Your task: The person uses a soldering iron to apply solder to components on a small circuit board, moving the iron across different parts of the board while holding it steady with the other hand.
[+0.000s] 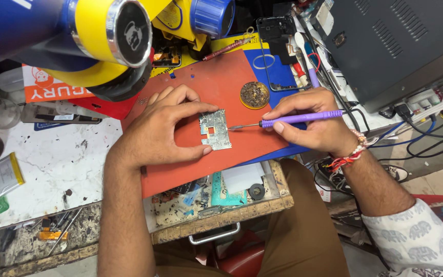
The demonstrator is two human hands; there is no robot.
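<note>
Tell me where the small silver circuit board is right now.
In the head view, the small silver circuit board lies mid-frame on the red rubber mat, pinched by the left hand, with the purple-handled tool in the right hand touching its right edge.

The circuit board (215, 129) lies on the mat (221, 84), which rests on the worktop (52, 164). The left hand (162, 125) sits left of the board, the right hand (311, 120) right. The round tin (254, 95) lies behind the board.
</note>
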